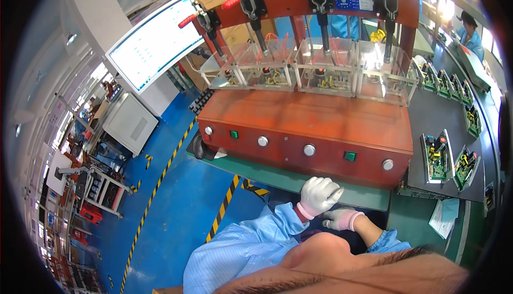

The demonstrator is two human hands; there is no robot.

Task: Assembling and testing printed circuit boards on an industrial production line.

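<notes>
My left hand (319, 196), in a white glove with a pink cuff, is at the front edge of the green bench top (278, 175). Its fingers are curled into a fist and nothing shows in them. Just below and to its right is my right hand (342, 219), also gloved. Its fingers point left, loosely bent and slightly apart, with no object visible in them. Beyond both hands stands a red test fixture (299, 117) with silver buttons and green switches on its front. Clear covers (326, 72) and toggle clamps (320, 10) sit above it, over circuit boards.
Several circuit boards (438, 157) stand on the dark surface at the right, near some papers (443, 218). A lit monitor (155, 40) is at the upper left, above a grey cabinet (130, 123). Co-workers in blue (471, 36) are in the background.
</notes>
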